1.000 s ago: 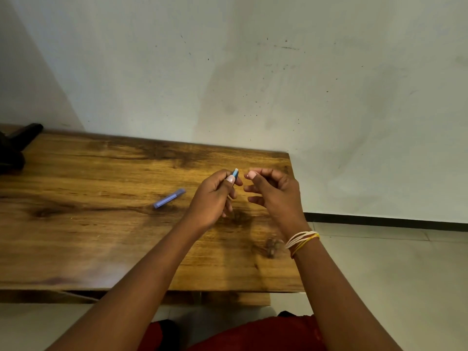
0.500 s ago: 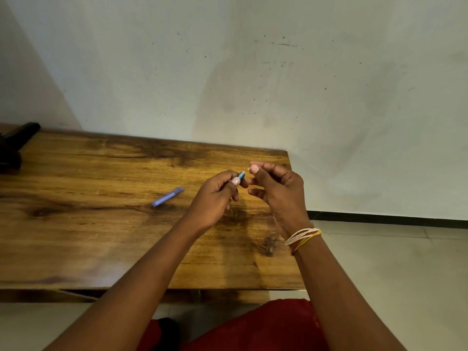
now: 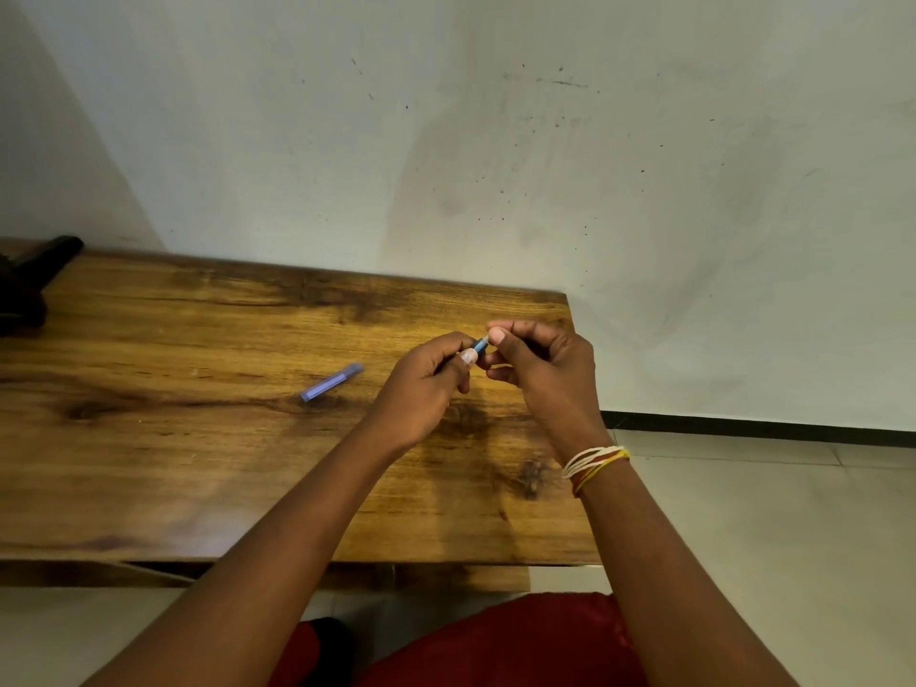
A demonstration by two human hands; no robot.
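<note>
My left hand [image 3: 426, 389] grips a small blue pen-like piece [image 3: 479, 345], of which only the short tip shows past the thumb. My right hand [image 3: 545, 369], with thread bands on its wrist, pinches the very end of that tip between thumb and forefinger. Both hands hover above the right part of the wooden table [image 3: 173, 463]. A blue cap-like tube [image 3: 331, 382] lies flat on the table to the left of my left hand, apart from it.
A black object [image 3: 29, 280] sits at the table's far left edge. The table's right end [image 3: 580, 438] lies just under my right wrist, with tiled floor [image 3: 768, 538] beyond. A white wall [image 3: 495, 141] stands behind.
My right hand has closed in from a small gap and now pinches the tip of the blue piece held by my left hand. The blue tube on the table has not moved.
</note>
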